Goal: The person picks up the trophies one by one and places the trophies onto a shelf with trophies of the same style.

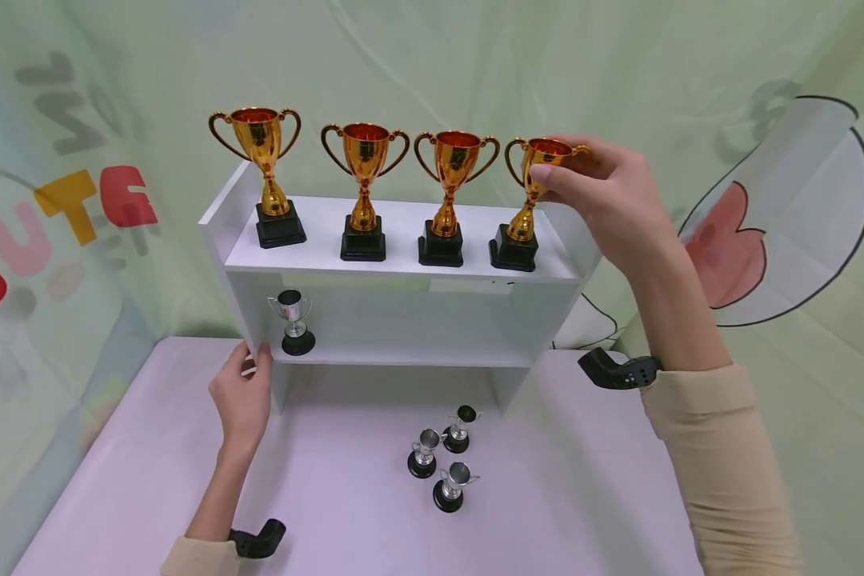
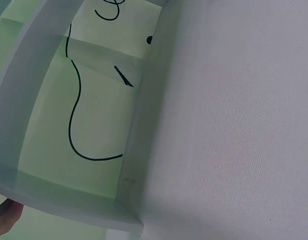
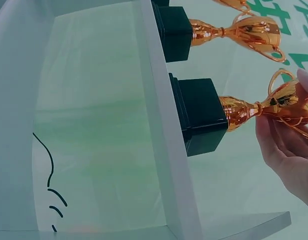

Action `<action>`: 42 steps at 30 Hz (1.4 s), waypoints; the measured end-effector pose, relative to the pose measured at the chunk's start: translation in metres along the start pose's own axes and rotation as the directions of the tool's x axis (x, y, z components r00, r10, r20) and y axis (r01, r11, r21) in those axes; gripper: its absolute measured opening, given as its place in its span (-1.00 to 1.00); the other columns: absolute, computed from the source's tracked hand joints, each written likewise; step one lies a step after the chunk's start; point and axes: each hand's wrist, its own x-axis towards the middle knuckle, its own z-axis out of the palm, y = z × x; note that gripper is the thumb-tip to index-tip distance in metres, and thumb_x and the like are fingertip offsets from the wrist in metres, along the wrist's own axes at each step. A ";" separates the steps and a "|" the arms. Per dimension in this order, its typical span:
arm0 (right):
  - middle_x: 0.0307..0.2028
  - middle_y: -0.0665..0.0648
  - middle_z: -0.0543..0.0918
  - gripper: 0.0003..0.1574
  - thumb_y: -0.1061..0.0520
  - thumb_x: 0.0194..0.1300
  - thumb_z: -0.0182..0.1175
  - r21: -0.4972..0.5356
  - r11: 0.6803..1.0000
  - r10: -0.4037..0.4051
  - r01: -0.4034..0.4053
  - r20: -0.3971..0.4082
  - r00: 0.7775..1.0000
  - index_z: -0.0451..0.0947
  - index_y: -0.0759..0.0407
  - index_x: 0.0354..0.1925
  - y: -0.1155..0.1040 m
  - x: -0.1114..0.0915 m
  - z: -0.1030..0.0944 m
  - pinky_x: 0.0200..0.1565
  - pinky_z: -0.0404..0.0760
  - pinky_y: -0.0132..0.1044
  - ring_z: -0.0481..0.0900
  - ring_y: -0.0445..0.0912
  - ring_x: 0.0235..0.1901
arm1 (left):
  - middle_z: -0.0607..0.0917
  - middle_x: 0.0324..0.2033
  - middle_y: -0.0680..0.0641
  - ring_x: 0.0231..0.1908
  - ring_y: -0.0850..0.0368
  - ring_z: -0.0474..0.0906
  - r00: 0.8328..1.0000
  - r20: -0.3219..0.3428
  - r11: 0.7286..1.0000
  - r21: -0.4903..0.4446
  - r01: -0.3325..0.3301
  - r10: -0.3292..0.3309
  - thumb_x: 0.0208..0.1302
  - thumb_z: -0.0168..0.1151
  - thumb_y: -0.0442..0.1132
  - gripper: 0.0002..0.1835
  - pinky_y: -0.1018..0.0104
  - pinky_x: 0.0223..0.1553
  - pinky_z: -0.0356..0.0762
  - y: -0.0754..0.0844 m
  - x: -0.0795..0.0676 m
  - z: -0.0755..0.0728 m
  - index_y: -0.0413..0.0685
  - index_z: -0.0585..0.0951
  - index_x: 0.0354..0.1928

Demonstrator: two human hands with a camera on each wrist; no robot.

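My right hand (image 1: 605, 200) grips the cup of the rightmost gold trophy (image 1: 523, 222), thumb in front and fingers behind. Its black base (image 3: 203, 117) stands close to the top shelf's front edge. Three more gold trophies with black bases line up to its left: one beside it (image 1: 444, 224), another mid-shelf (image 1: 363, 224) and a slightly turned one at the far left (image 1: 275, 204). With thumb and fingers, my left hand (image 1: 241, 396) pinches the lower left side panel of the white shelf unit (image 1: 403, 320); only part of that hand (image 2: 9, 217) shows in the left wrist view.
A small silver trophy (image 1: 295, 324) stands at the left end of the middle shelf. Three more silver trophies (image 1: 450, 486) stand grouped on the white tabletop (image 1: 547, 496) before the unit. Behind hangs a pale green printed curtain (image 1: 475, 64). A thin cable (image 1: 605, 312) lies at right.
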 end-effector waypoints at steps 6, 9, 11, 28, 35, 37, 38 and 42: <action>0.01 0.15 0.66 -0.36 0.20 0.23 0.48 0.036 0.999 0.013 -0.013 0.015 1.000 0.55 0.24 0.25 -0.001 0.002 -0.001 -0.01 0.69 -0.41 0.62 0.00 -0.02 | 0.81 -0.09 -0.23 -0.35 0.68 0.51 1.000 0.000 1.000 -0.006 -0.011 0.011 0.49 0.17 -0.21 -0.71 0.80 -0.30 0.42 0.001 -0.002 0.000 -0.18 0.73 0.07; 0.02 0.15 0.64 -0.33 0.21 0.24 0.47 0.028 1.000 -0.012 0.012 0.011 1.000 0.53 0.23 0.29 0.000 0.001 -0.001 0.02 0.67 -0.43 0.60 0.00 0.02 | 0.81 -0.10 -0.23 -0.36 0.68 0.51 1.000 0.001 1.000 -0.011 -0.011 0.011 0.49 0.17 -0.22 -0.71 0.79 -0.30 0.43 0.001 -0.002 0.001 -0.18 0.73 0.07; 0.03 0.15 0.64 -0.31 0.21 0.24 0.47 0.019 0.999 -0.026 0.026 0.000 1.000 0.51 0.20 0.31 0.000 -0.001 -0.002 0.04 0.65 -0.45 0.58 -0.01 0.05 | 0.81 -0.10 -0.23 -0.36 0.67 0.51 1.000 0.002 1.000 -0.013 -0.007 0.007 0.49 0.16 -0.21 -0.71 0.79 -0.30 0.43 0.001 -0.001 0.001 -0.18 0.74 0.07; 0.14 0.11 0.63 -0.27 0.26 0.21 0.47 0.034 0.998 -0.048 0.051 -0.080 0.996 0.50 0.15 0.33 -0.002 -0.022 -0.008 0.09 0.62 -0.47 0.54 -0.01 0.16 | 0.81 -0.11 -0.23 -0.36 0.59 0.54 1.000 0.004 1.000 -0.003 0.006 -0.006 0.49 0.17 -0.20 -0.71 0.79 -0.32 0.43 0.003 -0.001 -0.002 -0.17 0.74 0.07; 0.15 0.17 0.64 -0.26 0.27 0.25 0.44 0.057 0.996 -0.059 0.063 -0.074 0.996 0.45 0.21 0.36 0.000 -0.032 -0.013 0.09 0.64 -0.44 0.68 0.01 0.01 | 0.80 -0.09 -0.23 -0.35 0.59 0.54 1.000 0.005 1.000 -0.001 0.007 -0.007 0.49 0.17 -0.19 -0.71 0.79 -0.31 0.42 0.002 -0.001 -0.002 -0.17 0.73 0.08; 0.14 0.18 0.64 -0.27 0.27 0.26 0.43 0.061 0.996 -0.066 0.070 -0.073 0.995 0.45 0.22 0.35 0.002 -0.035 -0.015 0.08 0.65 -0.43 0.70 0.00 0.00 | 0.80 -0.07 -0.23 -0.35 0.60 0.53 1.000 0.005 1.000 -0.001 0.007 -0.007 0.50 0.16 -0.19 -0.70 0.80 -0.31 0.42 0.002 -0.001 -0.002 -0.17 0.73 0.09; 0.14 0.19 0.65 -0.28 0.27 0.26 0.43 0.062 0.995 -0.067 0.072 -0.075 0.995 0.46 0.22 0.35 0.002 -0.037 -0.016 0.08 0.65 -0.43 0.70 0.00 0.01 | 0.80 -0.07 -0.23 -0.34 0.61 0.53 1.000 0.005 1.000 0.000 0.005 -0.005 0.50 0.16 -0.20 -0.70 0.80 -0.31 0.42 0.002 -0.001 -0.002 -0.18 0.73 0.09; 0.13 0.23 0.66 -0.30 0.29 0.26 0.42 0.089 0.992 -0.083 0.091 -0.093 0.992 0.48 0.24 0.34 0.004 -0.048 -0.020 0.08 0.66 -0.39 0.68 0.02 0.09 | 0.80 -0.08 -0.23 -0.35 0.65 0.51 1.000 0.004 1.000 0.001 0.006 -0.006 0.49 0.17 -0.20 -0.71 0.80 -0.31 0.41 0.003 -0.001 -0.002 -0.18 0.73 0.07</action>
